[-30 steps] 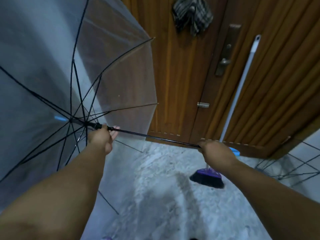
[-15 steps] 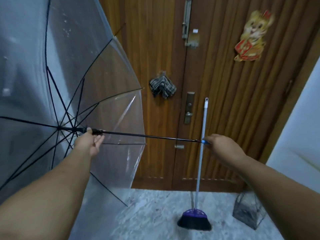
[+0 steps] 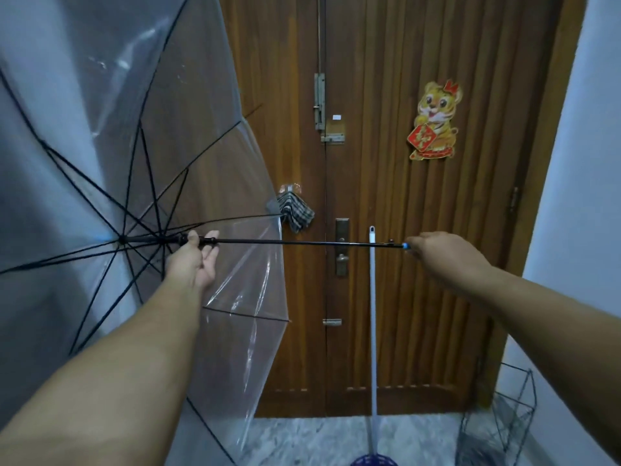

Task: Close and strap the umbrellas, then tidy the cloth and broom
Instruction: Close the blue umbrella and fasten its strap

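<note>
I log: umbrella [image 3: 141, 203] shaft horizontal | left hand [image 3: 193, 260] fingers clamp runner | right hand [image 3: 447, 257] fingers clamp handle | slide runner rightward.

left arm: bare, entering at 7 o'clock, stretched toward 1 o'clock, wrist straight.
left hand [image 3: 193, 260]: just left of centre, at 9 o'clock; palm turned up and to the right, fingers [image 3: 211, 237] curled round the umbrella shaft [image 3: 302, 243].
right arm: bare, entering at 4 o'clock, reaching toward 10 o'clock.
right hand [image 3: 443, 255]: right of centre, at 3 o'clock; back toward the camera, fingers mostly hidden, closed on the shaft's blue end.
spacing: hands well apart, level with each other.
</note>
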